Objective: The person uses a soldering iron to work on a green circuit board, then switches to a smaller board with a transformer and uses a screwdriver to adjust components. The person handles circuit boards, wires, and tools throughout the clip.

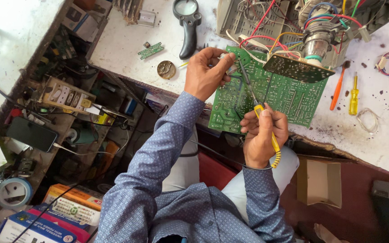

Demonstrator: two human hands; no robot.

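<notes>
Head view: large green circuit board [275, 96], solder-dotted.

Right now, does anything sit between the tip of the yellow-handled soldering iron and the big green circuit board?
Nothing visible does. The right hand holds the yellow-handled soldering iron with its dark shaft slanting up across the bare face of the large green circuit board. The left hand grips the board's upper left edge, beside the tip, not under it.

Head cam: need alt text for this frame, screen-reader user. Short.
Seen from above, a person's right hand holds a yellow-handled soldering iron to a green circuit board at the edge of a stained white workbench, while the left hand grips the board's upper edge. A magnifying glass and screwdrivers lie nearby.
</notes>
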